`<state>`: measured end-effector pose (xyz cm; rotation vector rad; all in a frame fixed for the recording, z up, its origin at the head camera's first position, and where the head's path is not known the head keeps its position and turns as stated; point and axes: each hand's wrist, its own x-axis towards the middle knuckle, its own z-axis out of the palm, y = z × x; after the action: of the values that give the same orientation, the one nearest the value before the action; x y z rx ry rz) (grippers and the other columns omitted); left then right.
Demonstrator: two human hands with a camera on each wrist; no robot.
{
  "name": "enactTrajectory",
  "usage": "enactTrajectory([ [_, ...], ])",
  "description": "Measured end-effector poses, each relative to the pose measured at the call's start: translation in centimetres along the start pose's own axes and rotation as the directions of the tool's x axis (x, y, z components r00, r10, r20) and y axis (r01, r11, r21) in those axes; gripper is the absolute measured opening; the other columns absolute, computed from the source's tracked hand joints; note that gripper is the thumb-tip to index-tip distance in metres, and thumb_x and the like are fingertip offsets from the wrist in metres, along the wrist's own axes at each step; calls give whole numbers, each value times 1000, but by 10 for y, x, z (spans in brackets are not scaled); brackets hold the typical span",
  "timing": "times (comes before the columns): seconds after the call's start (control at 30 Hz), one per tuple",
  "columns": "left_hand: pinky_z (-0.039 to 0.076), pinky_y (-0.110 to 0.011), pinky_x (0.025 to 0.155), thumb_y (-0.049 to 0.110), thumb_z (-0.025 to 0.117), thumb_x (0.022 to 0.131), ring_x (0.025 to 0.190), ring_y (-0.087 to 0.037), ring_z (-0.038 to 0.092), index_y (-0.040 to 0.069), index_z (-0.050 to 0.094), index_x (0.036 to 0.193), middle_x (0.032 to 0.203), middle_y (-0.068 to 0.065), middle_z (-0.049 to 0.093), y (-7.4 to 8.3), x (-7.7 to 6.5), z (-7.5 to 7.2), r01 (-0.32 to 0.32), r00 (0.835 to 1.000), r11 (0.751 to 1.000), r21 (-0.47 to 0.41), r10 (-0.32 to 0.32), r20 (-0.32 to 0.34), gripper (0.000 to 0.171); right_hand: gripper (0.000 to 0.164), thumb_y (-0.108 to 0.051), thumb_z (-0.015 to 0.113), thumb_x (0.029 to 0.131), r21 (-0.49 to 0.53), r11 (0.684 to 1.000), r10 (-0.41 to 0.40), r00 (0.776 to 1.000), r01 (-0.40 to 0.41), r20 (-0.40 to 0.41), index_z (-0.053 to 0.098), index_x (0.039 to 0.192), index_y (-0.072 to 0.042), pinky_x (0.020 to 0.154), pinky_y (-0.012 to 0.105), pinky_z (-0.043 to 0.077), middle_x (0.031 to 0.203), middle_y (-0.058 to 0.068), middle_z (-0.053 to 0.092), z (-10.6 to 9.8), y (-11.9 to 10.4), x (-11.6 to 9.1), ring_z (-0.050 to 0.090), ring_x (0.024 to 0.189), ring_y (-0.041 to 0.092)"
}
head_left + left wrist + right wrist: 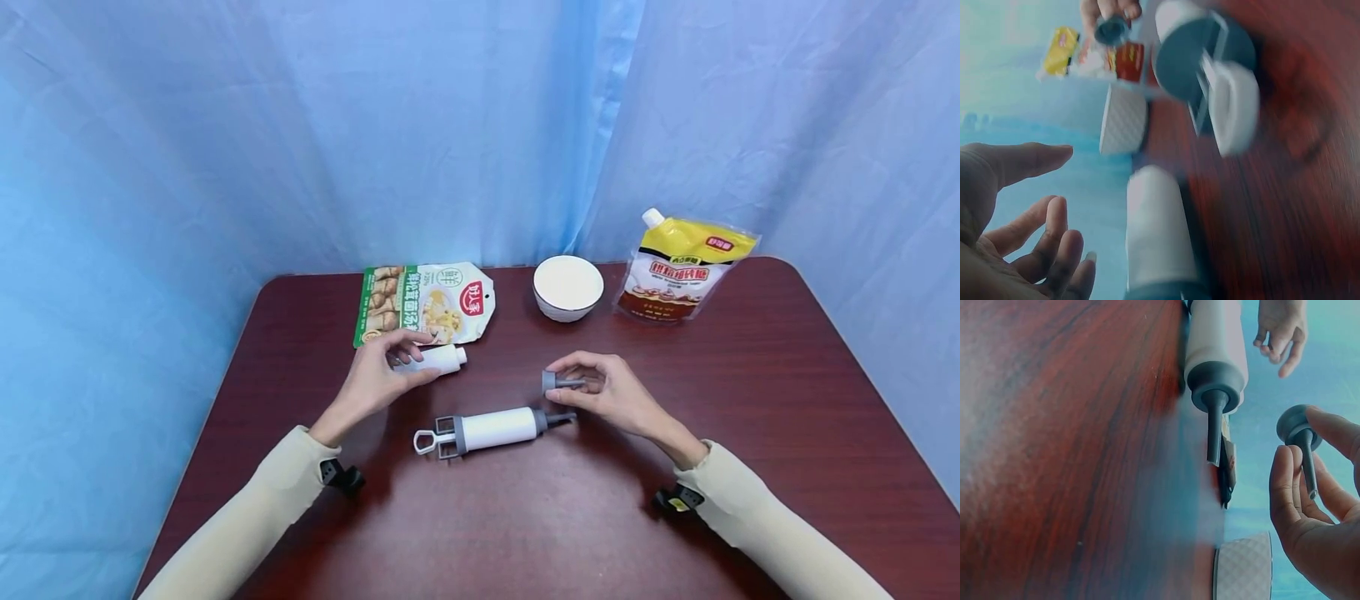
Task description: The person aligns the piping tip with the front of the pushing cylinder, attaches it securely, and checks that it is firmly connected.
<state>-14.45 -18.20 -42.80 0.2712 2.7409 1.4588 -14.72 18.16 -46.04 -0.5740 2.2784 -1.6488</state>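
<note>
My left hand (382, 371), thumb and fingers apart, hovers by a white bottle (442, 360). In the left wrist view, a gap separates these fingers (1057, 219) from the white bottle (1160, 231), which has a dark grey end. My right hand (611, 392) pinches a grey nozzle cap (550, 383) by its round collar. Its thin spout points toward the palm in the right wrist view, where the nozzle cap (1294, 425) is held above the table. Between the hands lies a white-barrelled syringe (498, 429) with a looped plunger handle and a grey nozzle.
A green and white food packet (427, 302) lies behind the left hand. A white bowl (567, 287) stands near the table's back edge. To its right, a spouted yellow and brown pouch (678, 271) stands upright. Blue curtains (450, 125) hang behind the brown table (525, 525).
</note>
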Motion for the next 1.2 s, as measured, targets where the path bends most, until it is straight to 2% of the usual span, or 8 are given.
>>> enactTrajectory([
  [0.2, 52, -46, 88, 22, 90, 82, 93, -27, 64, 12, 74, 123, 99, -10, 71, -16, 1, -11, 1, 1000, 992, 128, 3, -27, 46, 32, -18, 83, 91, 0, 1000, -1, 1000, 1, -1, 72, 120, -12, 83, 24, 61, 107, 12, 75, 0, 2, -1, 73, 91, 15],
  [0.33, 41, -50, 98, 23, 91, 81, 99, -30, 59, 10, 73, 125, 103, -11, 72, -25, 2, -16, 7, 1000, 975, 223, -3, -18, 50, 32, -19, 83, 90, 0, 1000, 2, 1000, -2, -3, 72, 120, -14, 83, 24, 61, 108, 10, 75, -1, 3, -2, 73, 91, 16],
  [0.47, 30, -55, 96, 26, 92, 79, 107, -33, 51, 10, 72, 127, 111, -14, 72, -33, 2, -18, 37, 999, 960, 278, -38, -1, 54, 33, -20, 83, 91, -4, 1000, 0, 1000, 0, 2, 72, 121, -14, 83, 25, 61, 108, 11, 75, -1, 4, -1, 74, 92, 15],
  [0.63, 27, -51, 88, 30, 94, 77, 110, -33, 47, 13, 73, 126, 117, -14, 70, -42, 5, -17, 70, 997, 945, 319, -74, 1, 56, 33, -20, 83, 90, -3, 1000, 4, 1000, -4, 1, 72, 121, -14, 82, 25, 61, 108, 11, 75, -1, 4, -1, 74, 91, 15],
  [0.83, 32, -58, 94, 29, 93, 78, 118, -36, 47, 15, 72, 128, 123, -16, 67, -50, 9, -14, 78, 994, 943, 324, -97, 43, 56, 33, -19, 83, 90, -2, 1000, 6, 1000, -6, -5, 73, 121, -13, 81, 25, 61, 108, 11, 76, -1, 4, -1, 73, 92, 14],
  [0.97, 32, -60, 99, 23, 93, 78, 119, -37, 49, 14, 74, 126, 121, -17, 65, -52, 9, -12, 68, 994, 945, 319, -93, 65, 52, 33, -20, 83, 90, 1, 1000, 10, 1000, -10, -4, 72, 121, -13, 82, 25, 62, 109, 10, 75, 0, 6, -1, 74, 92, 15],
  [1.2, 34, -59, 100, 20, 93, 77, 115, -35, 54, 13, 76, 120, 118, -15, 68, -55, 8, -10, 36, 996, 950, 311, -61, 71, 47, 32, -20, 82, 91, -4, 1000, 2, 1000, -2, -2, 72, 121, -12, 81, 25, 62, 108, 11, 75, 2, 8, 0, 74, 92, 15],
])
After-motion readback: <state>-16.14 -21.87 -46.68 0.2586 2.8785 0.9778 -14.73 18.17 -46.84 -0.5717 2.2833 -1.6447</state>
